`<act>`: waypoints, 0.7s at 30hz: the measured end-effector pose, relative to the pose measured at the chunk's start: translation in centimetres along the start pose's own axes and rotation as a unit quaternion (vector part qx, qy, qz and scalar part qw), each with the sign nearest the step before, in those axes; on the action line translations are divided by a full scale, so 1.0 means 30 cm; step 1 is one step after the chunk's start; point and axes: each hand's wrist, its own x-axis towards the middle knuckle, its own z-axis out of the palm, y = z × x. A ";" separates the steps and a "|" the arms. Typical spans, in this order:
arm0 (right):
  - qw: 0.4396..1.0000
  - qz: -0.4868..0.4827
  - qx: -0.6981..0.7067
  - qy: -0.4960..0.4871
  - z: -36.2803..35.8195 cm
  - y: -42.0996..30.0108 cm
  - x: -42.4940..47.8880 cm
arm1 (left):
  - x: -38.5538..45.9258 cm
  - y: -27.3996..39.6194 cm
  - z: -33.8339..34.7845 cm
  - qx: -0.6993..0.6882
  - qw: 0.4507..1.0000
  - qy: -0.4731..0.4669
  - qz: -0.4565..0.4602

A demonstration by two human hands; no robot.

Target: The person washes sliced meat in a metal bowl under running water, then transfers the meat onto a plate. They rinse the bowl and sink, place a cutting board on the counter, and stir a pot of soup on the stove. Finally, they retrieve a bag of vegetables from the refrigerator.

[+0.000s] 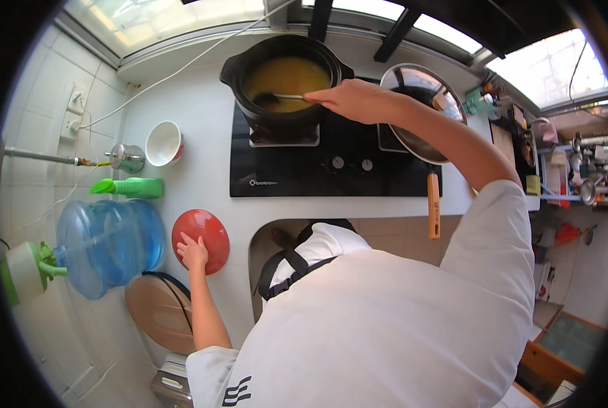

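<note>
A black two-handled pot [237, 97] of yellowish broth stands on the left burner of a black glass gas hob [294, 178]. My right hand [352, 99] is closed on the handle of a ladle [289, 96], whose dark bowl dips into the broth at the pot's near left side. On the white counter, my left hand [194, 251] rests with spread fingers on a shiny red, round, domed thing [202, 224], perhaps a lid or an upturned bowl. A white bowl [164, 144] with a reddish pattern outside stands left of the hob.
A glass-lidded pan [421, 137] with a wooden handle [434, 204] sits on the hob's right side. Along the left wall are a metal canister [127, 158], a green plastic bottle [138, 187], a large blue water bottle [115, 239] and a round beige appliance [158, 316]. A white cable crosses above the counter.
</note>
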 end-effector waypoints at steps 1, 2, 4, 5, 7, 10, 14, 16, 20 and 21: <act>0.999 0.033 -0.037 -0.011 0.013 -0.018 0.000 | -0.015 0.022 -0.023 0.034 0.999 0.003 -0.002; 0.998 0.022 -0.063 0.022 0.049 0.001 0.006 | -0.032 0.043 -0.048 0.067 0.998 0.008 -0.006; 0.989 0.010 -0.118 0.083 0.127 0.075 0.007 | -0.053 0.112 -0.083 0.122 0.988 0.068 0.062; 0.986 0.011 -0.135 0.099 0.137 0.101 0.000 | -0.067 0.150 -0.103 0.144 0.980 0.100 0.093; 0.977 0.005 -0.169 0.130 0.139 0.123 -0.012 | -0.114 0.222 -0.153 0.045 0.971 0.102 0.210; 0.978 0.022 -0.188 0.087 0.101 0.125 -0.057 | -0.193 0.311 -0.202 -0.079 0.928 0.023 0.363; 0.987 0.073 -0.142 -0.031 -0.010 0.067 -0.100 | -0.317 0.399 -0.237 -0.158 0.889 -0.092 0.419; 0.987 0.108 -0.076 -0.091 -0.072 0.026 -0.103 | -0.342 0.417 -0.212 -0.166 0.880 -0.118 0.429; 0.999 -0.014 0.020 0.024 0.005 0.101 -0.062 | -0.368 0.463 -0.202 -0.160 0.874 -0.163 0.429; 1.000 0.013 -0.020 0.011 0.009 0.078 -0.052 | -0.372 0.470 -0.203 -0.154 0.875 -0.166 0.428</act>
